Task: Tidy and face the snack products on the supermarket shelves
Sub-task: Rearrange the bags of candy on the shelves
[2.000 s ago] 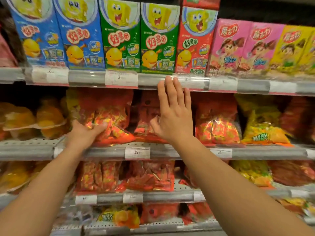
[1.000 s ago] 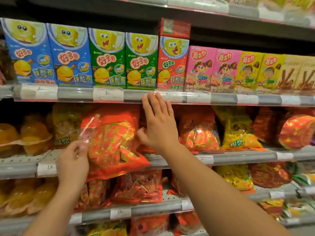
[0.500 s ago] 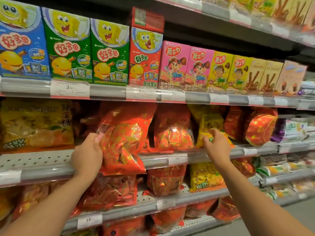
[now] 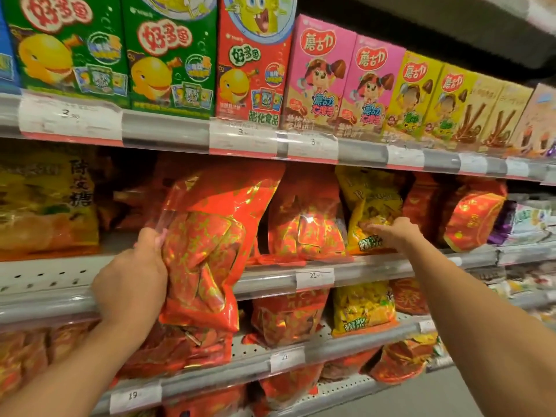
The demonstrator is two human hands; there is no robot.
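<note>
My left hand grips the left edge of a large red-and-gold candy bag, holding it upright in front of the middle shelf rail. Further right, my right hand reaches onto that shelf, its fingers against the lower front of a yellow snack bag. Between the two stands another red candy bag on the shelf.
Green, red, pink and yellow snack boxes line the shelf above. A yellow bag lies at far left, more red bags at far right. Lower shelves hold red and yellow bags. Price tags run along the rails.
My right hand left the upper shelf rail and moved right to the yellow bag. My left hand pulled the red bag out and upright. The view shifted right and closer.
</note>
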